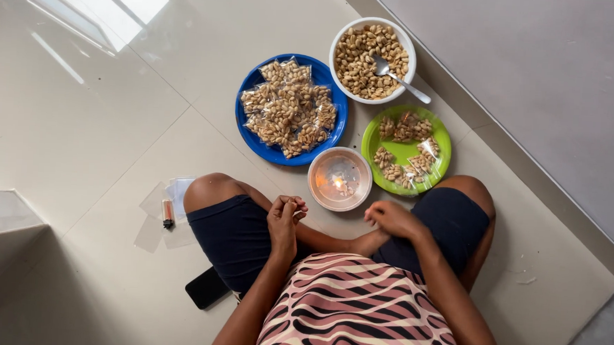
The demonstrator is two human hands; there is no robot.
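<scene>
Seated on floor: left hand [285, 219] fist-closed, contents not discernible; right hand [392, 219] loosely curled, empty, nearer the candle bowl [339, 179] just ahead between both hands.

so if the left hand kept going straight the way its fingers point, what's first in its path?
Likely the small pink bowl with the lit candle. The left hand is curled, its fingers aimed up and slightly right toward that bowl; only bare floor tile lies between. Height above the floor is unclear, so it might pass over the rim.

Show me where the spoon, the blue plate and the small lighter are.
spoon [403, 80], head view, on its handle.
blue plate [244, 118], head view, on its bare left rim.
lighter [167, 213], head view, on its body.
</scene>
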